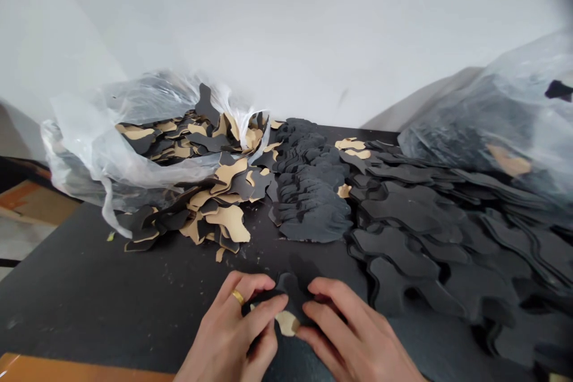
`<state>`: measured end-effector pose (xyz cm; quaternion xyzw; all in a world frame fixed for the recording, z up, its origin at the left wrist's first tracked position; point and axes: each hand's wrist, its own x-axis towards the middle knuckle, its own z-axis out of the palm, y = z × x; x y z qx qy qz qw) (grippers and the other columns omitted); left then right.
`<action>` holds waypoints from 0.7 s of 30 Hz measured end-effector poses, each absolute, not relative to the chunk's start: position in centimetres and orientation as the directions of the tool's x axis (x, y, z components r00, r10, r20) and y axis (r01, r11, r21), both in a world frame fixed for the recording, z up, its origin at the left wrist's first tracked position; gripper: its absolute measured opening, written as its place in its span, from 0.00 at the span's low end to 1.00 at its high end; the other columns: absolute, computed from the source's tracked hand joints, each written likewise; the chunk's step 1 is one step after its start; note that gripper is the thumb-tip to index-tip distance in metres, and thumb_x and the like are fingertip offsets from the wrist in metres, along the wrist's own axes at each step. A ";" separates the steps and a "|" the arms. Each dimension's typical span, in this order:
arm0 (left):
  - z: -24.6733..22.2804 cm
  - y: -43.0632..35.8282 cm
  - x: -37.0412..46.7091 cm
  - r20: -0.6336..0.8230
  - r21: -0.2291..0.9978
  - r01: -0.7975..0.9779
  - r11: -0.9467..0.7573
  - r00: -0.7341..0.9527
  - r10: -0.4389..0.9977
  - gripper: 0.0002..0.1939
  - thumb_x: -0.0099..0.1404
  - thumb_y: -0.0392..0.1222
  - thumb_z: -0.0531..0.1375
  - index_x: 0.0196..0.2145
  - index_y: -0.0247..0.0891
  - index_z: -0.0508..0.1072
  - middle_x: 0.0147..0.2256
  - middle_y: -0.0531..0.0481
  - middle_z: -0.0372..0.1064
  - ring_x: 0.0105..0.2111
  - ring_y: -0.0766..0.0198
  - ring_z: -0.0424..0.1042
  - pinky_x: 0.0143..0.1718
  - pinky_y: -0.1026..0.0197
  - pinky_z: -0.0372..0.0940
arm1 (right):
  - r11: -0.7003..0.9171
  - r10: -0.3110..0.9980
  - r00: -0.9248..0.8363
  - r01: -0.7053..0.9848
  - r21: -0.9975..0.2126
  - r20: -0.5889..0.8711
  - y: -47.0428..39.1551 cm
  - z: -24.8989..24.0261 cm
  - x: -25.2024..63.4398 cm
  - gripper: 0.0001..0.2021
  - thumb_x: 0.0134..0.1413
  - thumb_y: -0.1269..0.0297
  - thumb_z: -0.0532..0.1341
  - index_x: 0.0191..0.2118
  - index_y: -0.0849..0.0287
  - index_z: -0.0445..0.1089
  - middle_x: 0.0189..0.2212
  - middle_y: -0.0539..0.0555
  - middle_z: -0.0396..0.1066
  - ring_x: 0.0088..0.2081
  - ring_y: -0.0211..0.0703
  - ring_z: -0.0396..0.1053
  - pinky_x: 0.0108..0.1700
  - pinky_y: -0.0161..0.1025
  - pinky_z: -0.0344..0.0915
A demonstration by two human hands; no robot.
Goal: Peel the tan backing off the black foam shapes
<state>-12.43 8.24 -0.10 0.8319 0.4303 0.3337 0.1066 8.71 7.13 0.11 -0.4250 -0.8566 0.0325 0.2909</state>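
Low in the middle of the head view, a small wavy-edged black foam piece (pixel 289 287) is between my two hands. A patch of tan backing (pixel 287 323) shows at its near side. My left hand (pixel 244 319) pinches the piece from the left with bent fingers; a gold ring is on one finger. My right hand (pixel 344 328) closes on its right edge, thumb low and fingertips above. The fingers cover part of the outline. Just beyond, a long row of overlapping black pieces (pixel 313 203) lies on the dark table (pixel 147 304).
At the left, an opened clear plastic bag (pixel 102 149) spills a heap of black and tan pieces (pixel 230 221). Stacks of larger black foam shapes (pixel 403 209) spread over the right side. Another filled plastic bag (pixel 483 119) stands behind them against the white wall (pixel 313 30). An orange-brown edge (pixel 80 370) shows at bottom left.
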 end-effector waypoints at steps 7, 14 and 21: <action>-0.1 8.3 -12.6 0.465 0.471 0.639 -0.608 0.406 0.787 0.19 0.62 0.26 0.53 0.42 0.42 0.77 0.42 0.46 0.69 0.41 0.61 0.70 0.38 0.64 0.72 | 0.654 0.716 -0.499 0.724 -0.219 0.488 7.0 1.1 8.7 0.17 0.68 0.71 0.48 0.36 0.61 0.74 0.30 0.56 0.74 0.31 0.42 0.73 0.29 0.33 0.73; -0.3 8.3 -12.6 0.454 0.455 0.638 -0.621 0.434 0.778 0.20 0.62 0.25 0.52 0.44 0.41 0.76 0.43 0.45 0.68 0.41 0.61 0.69 0.38 0.62 0.72 | 0.659 0.711 -0.515 0.725 -0.199 0.478 7.0 1.5 8.7 0.15 0.66 0.74 0.51 0.35 0.61 0.75 0.30 0.55 0.74 0.30 0.42 0.73 0.26 0.34 0.72; 0.1 8.3 -12.7 0.417 0.463 0.646 -0.607 0.445 0.792 0.19 0.64 0.26 0.52 0.44 0.41 0.77 0.44 0.44 0.68 0.41 0.61 0.70 0.39 0.61 0.73 | 0.680 0.682 -0.537 0.716 -0.159 0.497 6.8 0.9 8.8 0.13 0.65 0.75 0.53 0.38 0.65 0.75 0.33 0.58 0.75 0.34 0.43 0.73 0.27 0.33 0.72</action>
